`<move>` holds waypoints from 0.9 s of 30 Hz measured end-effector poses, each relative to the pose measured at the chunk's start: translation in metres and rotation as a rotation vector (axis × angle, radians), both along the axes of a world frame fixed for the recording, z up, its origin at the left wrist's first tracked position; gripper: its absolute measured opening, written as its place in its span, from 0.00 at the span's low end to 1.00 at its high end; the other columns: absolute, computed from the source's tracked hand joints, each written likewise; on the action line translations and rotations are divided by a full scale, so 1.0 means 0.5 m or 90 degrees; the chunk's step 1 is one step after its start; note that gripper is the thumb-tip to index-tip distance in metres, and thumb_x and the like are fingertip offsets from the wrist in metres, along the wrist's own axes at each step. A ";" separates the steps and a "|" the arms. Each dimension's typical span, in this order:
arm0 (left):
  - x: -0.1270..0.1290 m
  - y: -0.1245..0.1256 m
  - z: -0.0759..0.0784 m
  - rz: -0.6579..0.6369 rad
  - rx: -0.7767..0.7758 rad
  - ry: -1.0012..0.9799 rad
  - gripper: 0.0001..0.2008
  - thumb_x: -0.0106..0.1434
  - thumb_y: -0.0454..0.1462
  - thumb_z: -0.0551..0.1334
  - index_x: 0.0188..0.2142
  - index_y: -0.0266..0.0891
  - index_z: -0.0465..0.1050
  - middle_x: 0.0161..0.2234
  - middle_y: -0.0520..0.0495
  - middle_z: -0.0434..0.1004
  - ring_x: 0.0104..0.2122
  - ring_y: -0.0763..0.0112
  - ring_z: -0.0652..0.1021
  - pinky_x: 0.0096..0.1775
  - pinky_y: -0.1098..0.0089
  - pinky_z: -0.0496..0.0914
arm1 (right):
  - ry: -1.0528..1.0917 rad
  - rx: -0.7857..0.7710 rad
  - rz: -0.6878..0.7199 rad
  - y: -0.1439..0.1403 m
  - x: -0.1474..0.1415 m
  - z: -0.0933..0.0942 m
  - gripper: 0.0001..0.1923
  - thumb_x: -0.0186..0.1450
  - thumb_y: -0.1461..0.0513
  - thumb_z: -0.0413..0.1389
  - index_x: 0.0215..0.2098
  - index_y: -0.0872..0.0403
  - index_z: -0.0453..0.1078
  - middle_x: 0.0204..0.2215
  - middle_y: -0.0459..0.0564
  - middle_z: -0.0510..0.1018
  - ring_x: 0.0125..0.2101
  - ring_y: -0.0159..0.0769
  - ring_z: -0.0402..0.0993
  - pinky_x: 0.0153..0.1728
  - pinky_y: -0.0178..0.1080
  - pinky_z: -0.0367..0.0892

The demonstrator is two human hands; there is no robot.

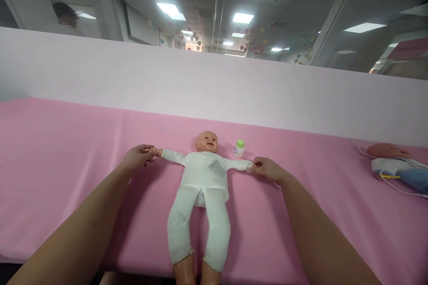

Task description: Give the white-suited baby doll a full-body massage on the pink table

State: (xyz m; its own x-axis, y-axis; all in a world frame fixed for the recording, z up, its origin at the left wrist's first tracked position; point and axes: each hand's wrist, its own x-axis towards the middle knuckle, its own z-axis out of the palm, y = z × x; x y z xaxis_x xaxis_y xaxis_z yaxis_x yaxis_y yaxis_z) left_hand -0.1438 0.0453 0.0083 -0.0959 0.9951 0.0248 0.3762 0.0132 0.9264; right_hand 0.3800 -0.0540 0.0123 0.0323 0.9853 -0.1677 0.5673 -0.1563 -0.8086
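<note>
A baby doll [203, 173] in a white top and white trousers lies face up, its arms stretched out to both sides. My left hand [138, 159] pinches the doll's hand at the left between thumb and fingers. On the other side, my right hand [267, 169] is closed on the end of the doll's sleeve, hiding the doll's hand there. A small bottle with a green cap [239, 148] stands beside the doll's head, above the arm at the right. The doll's bare lower legs run out of the bottom of the view.
Pink cover [83, 142] spreads over the padded surface. At the far right lies another doll [397, 164] with blue and white cloth and thin tubing. A white low wall [200, 80] with glass above closes off the back. Behind the glass at upper left is a person [65, 15].
</note>
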 end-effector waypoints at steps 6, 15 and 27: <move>0.023 0.010 -0.018 -0.016 -0.035 -0.209 0.24 0.43 0.47 0.78 0.37 0.36 0.81 0.33 0.43 0.83 0.33 0.66 0.79 0.35 0.70 0.73 | 0.317 0.015 -0.066 0.016 0.023 -0.040 0.26 0.57 0.49 0.71 0.47 0.52 0.73 0.29 0.44 0.74 0.26 0.30 0.65 0.27 0.34 0.61; 0.029 0.025 -0.038 -0.001 -0.049 -0.289 0.23 0.41 0.44 0.78 0.34 0.37 0.75 0.26 0.48 0.79 0.28 0.68 0.79 0.35 0.69 0.75 | 0.485 0.114 -0.223 0.052 -0.065 -0.029 0.15 0.57 0.54 0.70 0.36 0.54 0.76 0.28 0.46 0.73 0.24 0.28 0.61 0.22 0.32 0.62; 0.021 0.032 -0.057 -0.004 -0.056 -0.280 0.19 0.48 0.44 0.76 0.36 0.38 0.76 0.28 0.47 0.80 0.29 0.69 0.79 0.34 0.70 0.74 | 0.462 0.086 -0.313 -0.013 -0.088 -0.081 0.21 0.55 0.50 0.72 0.30 0.53 0.70 0.23 0.41 0.64 0.22 0.27 0.57 0.20 0.30 0.56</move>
